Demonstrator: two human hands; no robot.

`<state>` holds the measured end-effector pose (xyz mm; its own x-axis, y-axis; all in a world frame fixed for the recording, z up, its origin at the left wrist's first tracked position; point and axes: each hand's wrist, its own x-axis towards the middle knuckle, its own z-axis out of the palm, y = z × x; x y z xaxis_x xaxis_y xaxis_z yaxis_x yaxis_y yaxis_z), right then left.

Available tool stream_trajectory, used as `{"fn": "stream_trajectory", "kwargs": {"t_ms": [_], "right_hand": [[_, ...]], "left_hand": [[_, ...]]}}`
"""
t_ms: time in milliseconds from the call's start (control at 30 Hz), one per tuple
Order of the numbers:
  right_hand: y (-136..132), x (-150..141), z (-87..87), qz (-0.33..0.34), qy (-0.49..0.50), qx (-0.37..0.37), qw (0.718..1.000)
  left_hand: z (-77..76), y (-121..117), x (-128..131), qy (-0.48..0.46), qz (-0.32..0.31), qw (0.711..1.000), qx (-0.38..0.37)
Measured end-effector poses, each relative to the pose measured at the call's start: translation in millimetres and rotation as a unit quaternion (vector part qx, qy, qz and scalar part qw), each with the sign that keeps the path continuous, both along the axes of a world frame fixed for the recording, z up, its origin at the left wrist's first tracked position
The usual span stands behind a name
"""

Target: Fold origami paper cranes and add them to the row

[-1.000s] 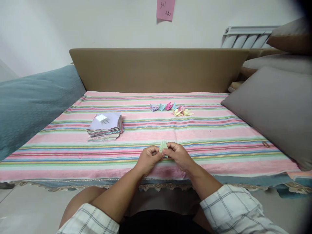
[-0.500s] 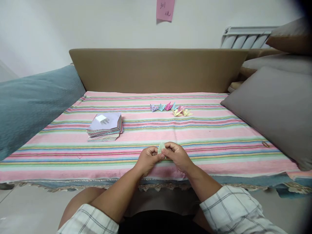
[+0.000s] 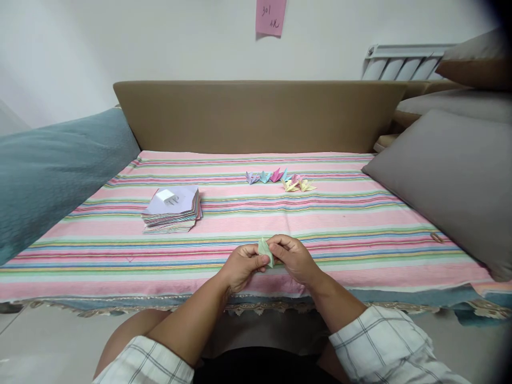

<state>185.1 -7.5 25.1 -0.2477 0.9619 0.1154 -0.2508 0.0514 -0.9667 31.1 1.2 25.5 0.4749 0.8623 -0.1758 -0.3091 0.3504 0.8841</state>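
Observation:
A small piece of folded pale green paper (image 3: 264, 250) is held up between my two hands, over the front part of the striped cloth. My left hand (image 3: 244, 265) pinches its lower left side, thumb in front. The fingers of my right hand (image 3: 293, 260) are closed at its upper right edge. Part of the paper is hidden behind my fingertips. Farther back lie several folded paper cranes (image 3: 276, 175) in purple, blue, pink and yellow, close together in a loose cluster.
On the left stands a stack of square paper (image 3: 172, 210) with a white plug adapter (image 3: 165, 197) on top. Grey cushions (image 3: 448, 176) rise on the right, a blue armrest (image 3: 68, 165) on the left. A small brown ring-like item (image 3: 436, 238) lies near the cushion.
The green paper has turned and shows more of its face, reaching lower. My right thumb has moved off its front to the upper right edge; my left hand keeps its pinch.

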Motion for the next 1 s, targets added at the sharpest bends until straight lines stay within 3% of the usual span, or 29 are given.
{"fn": "stream_trajectory", "kwargs": {"t_ms": [233,367,600,767,1000], "right_hand": [[0,1,1.3,0.007,0.002,-0.015,1.0],[2,6,9.1,-0.015,-0.024,0.05,0.998],[5,19,24.1,0.007,-0.137,0.175,0.975],[5,25,25.9,0.053,-0.163,0.143,0.975],[4,26,29.1,0.094,-0.179,0.1,0.974]], "left_hand": [[2.6,-2,-3,-0.007,-0.025,1.0,-0.01],[2.2,-1,-4,0.009,-0.028,1.0,-0.003],[3.9,0,-7,0.05,-0.056,0.997,0.02],[2.6,0,-11,0.078,-0.098,0.992,0.019],[3.7,-2,-10,0.067,-0.093,0.993,-0.001]]}}
